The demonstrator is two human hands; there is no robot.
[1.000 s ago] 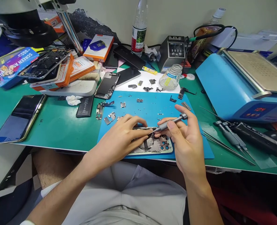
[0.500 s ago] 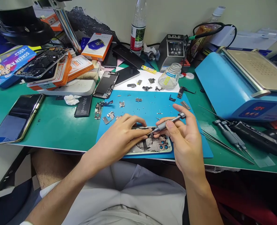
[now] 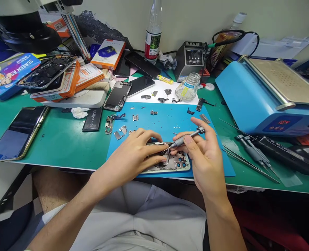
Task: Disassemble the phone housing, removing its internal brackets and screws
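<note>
An opened phone housing with a pale rim lies near the table's front edge, its metal inside, round coil and camera holes facing up. My left hand rests across its left part, fingers spread, the thumb and index finger apart. A thin grey screwdriver is pinched in my right hand, with the index finger up at its cap. It slants down to the left, and its tip is beside my left index finger over the housing. Whether the tip touches a screw I cannot tell.
Small phone parts and screws lie on the blue mat. Behind it stands a glass jar. To the right are tweezers, more screwdrivers and a blue heating station. A black battery lies left.
My left thumb has moved away from the index finger, toward the front edge of the housing. The right hand and screwdriver have barely moved; the whole view has shifted slightly.
</note>
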